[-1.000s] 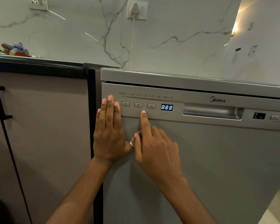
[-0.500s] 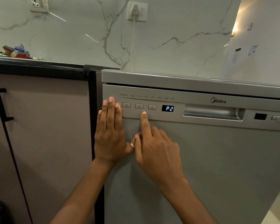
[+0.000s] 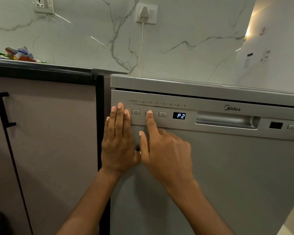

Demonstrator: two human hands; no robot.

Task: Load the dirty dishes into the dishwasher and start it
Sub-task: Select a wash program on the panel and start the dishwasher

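Observation:
A silver Midea dishwasher point(image 3: 227, 175) stands with its door closed, so no dishes show. Its control strip carries a power button point(image 3: 135, 111), a program button point(image 3: 149, 112) and a timer button point(image 3: 162, 114). The blue display point(image 3: 179, 115) reads P2. My left hand point(image 3: 118, 139) lies flat against the door's left edge, fingers straight and together, holding nothing. My right hand point(image 3: 164, 150) points its index finger, and the fingertip covers the program button; the other fingers are curled.
A mauve cabinet door point(image 3: 54, 141) with a black handle point(image 3: 4, 109) sits left of the dishwasher under a black counter edge. Crumpled wrappers point(image 3: 20, 54) lie on the counter. A plug point(image 3: 144, 13) and cord hang on the marble wall. The recessed door handle point(image 3: 227, 120) is right of the display.
The display went from 888 to P2. My right index finger slid up from below the button row onto the program button. My left hand stayed put.

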